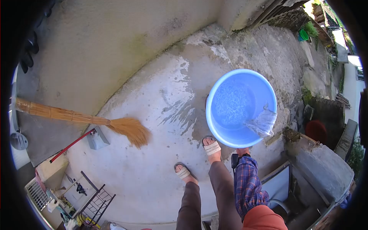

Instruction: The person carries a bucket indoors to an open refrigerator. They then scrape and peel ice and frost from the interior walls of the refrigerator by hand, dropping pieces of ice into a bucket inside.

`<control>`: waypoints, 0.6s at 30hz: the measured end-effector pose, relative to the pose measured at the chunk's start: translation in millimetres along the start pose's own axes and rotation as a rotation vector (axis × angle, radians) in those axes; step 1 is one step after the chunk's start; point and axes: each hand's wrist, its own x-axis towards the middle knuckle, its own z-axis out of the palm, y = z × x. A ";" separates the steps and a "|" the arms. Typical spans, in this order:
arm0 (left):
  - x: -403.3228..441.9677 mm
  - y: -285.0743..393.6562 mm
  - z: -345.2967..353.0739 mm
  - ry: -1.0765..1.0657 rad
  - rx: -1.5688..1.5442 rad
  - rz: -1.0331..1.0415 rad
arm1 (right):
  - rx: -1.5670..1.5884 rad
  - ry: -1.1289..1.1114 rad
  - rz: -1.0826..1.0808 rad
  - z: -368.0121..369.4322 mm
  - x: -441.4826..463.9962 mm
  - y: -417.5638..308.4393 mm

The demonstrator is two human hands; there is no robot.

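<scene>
A pale concrete floor [153, 168] is laid out below, streaked with dark wet splashes, and a broad straw broom [73, 115] is seen off to the left, near a red-handled dustpan [99, 138]. Now to the blue basin [211, 115]: it is found straight out ahead of the right hand [243, 151], its near rim right at that hand. No long axis is offered, since the basin is round. Bubbly water [232, 101] is held inside, and a grey wet cloth [263, 122] is draped low against the basin's near right side. The right hand is by far the nearer one; its fingers are hidden by the rim, so how far they are opened or closed cannot be told, nor whether the basin is gripped or merely touched. The left hand is not shown anywhere, so its state cannot be told.
</scene>
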 end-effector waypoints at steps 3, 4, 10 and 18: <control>-9.7 -5.0 6.9 -0.022 -0.019 -0.020 | 0.237 0.136 0.336 38.2 -60.1 -67.1; -8.3 -19.1 5.7 -0.049 -0.011 -0.013 | 0.232 0.250 0.446 74.1 -94.5 -124.8; -32.4 -38.3 -9.8 -0.083 -0.130 0.083 | 0.479 0.287 0.375 63.0 -143.2 -197.6; -75.8 -108.2 -73.2 0.256 -0.261 0.108 | -0.065 0.413 0.091 96.9 -129.4 -334.7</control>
